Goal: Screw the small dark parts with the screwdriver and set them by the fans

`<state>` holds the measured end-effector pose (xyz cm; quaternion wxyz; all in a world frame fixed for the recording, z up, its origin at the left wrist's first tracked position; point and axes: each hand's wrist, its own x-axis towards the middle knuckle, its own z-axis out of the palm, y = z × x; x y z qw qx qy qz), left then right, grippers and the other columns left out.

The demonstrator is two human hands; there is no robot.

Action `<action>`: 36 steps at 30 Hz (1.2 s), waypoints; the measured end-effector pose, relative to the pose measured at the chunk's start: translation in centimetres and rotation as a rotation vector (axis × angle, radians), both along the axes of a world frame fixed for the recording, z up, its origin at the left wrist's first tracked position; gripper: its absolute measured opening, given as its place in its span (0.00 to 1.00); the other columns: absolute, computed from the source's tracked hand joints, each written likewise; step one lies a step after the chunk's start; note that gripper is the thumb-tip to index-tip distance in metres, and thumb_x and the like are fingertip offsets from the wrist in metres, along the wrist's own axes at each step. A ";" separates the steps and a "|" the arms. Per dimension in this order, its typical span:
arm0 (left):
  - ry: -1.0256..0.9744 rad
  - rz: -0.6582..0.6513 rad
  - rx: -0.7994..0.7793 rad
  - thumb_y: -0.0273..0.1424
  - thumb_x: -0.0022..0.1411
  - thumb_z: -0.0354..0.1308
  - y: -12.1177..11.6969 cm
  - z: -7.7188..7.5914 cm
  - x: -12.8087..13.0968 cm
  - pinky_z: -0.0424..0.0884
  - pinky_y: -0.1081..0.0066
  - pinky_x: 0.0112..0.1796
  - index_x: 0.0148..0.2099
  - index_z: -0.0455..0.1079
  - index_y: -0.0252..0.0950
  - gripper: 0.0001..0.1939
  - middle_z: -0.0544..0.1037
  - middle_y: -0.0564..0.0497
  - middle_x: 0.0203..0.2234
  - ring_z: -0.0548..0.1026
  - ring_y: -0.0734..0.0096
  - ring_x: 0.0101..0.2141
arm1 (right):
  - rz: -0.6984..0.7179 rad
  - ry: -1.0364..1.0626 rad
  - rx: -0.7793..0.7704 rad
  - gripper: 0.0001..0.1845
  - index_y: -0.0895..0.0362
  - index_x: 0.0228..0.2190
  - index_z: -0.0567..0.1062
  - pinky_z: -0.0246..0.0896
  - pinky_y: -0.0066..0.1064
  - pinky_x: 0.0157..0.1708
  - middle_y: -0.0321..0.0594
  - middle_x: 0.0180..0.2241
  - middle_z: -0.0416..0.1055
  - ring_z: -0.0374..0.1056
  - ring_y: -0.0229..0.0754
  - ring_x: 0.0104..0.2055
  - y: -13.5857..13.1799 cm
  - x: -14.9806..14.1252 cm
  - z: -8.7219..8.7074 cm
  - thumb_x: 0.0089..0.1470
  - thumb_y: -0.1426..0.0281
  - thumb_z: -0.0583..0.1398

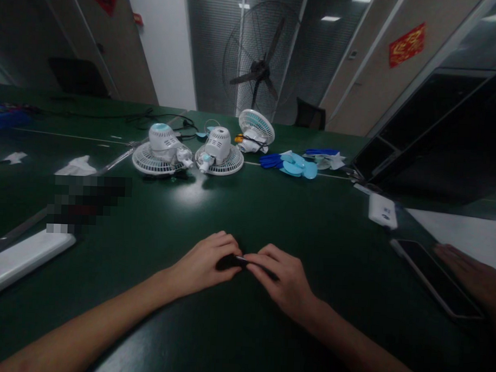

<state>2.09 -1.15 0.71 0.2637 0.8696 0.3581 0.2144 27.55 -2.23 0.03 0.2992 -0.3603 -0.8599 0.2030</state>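
Near the middle of the green table (271,208), my left hand (210,260) and my right hand (283,274) meet, their fingertips close together. Between them is a slim dark stick-like thing (239,258) with a short shiny part at its middle. My left fingers and thumb close round its left end. The right hand pinches it from the other side, and a dark length shows along those fingers. What exactly it is I cannot make out. Beyond the hands lie a white fan head (162,145) and another fan head (219,152), both face down.
A third fan head (256,129) leans at the back, beside light-blue fan blades (299,166) and blue gloves (271,161). To the right are a white box (382,211), a dark tablet-like device (438,277) and another person's hand (468,269). A long white case (26,259) lies left.
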 end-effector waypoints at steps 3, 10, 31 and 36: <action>0.000 -0.001 -0.006 0.30 0.68 0.62 -0.1 0.0 -0.1 0.69 0.60 0.49 0.50 0.71 0.39 0.09 0.75 0.49 0.46 0.71 0.60 0.46 | -0.031 0.048 -0.018 0.12 0.53 0.51 0.81 0.65 0.30 0.35 0.39 0.39 0.75 0.72 0.40 0.37 0.0 0.1 0.3 0.69 0.70 0.61; -0.074 -0.111 -0.149 0.28 0.75 0.55 1.2 0.8 -1.9 0.70 0.61 0.53 0.55 0.73 0.43 0.11 0.75 0.47 0.49 0.74 0.62 0.51 | -0.043 0.130 -0.071 0.11 0.54 0.49 0.81 0.68 0.31 0.36 0.40 0.39 0.75 0.73 0.40 0.38 -0.1 0.5 0.9 0.68 0.72 0.62; 0.126 0.929 0.096 0.39 0.63 0.57 9.4 -2.0 -20.3 0.74 0.59 0.51 0.58 0.75 0.33 0.25 0.80 0.40 0.49 0.79 0.53 0.47 | -0.024 0.136 -0.099 0.11 0.55 0.49 0.81 0.70 0.32 0.34 0.41 0.39 0.76 0.73 0.40 0.37 0.0 0.7 0.8 0.69 0.71 0.60; 0.218 0.969 -0.025 0.44 0.61 0.62 9.3 -1.0 -22.5 0.73 0.61 0.50 0.52 0.78 0.34 0.23 0.82 0.42 0.48 0.80 0.52 0.46 | -0.005 0.154 -0.122 0.11 0.54 0.50 0.81 0.71 0.30 0.33 0.40 0.40 0.76 0.73 0.39 0.37 0.0 0.7 0.8 0.69 0.71 0.61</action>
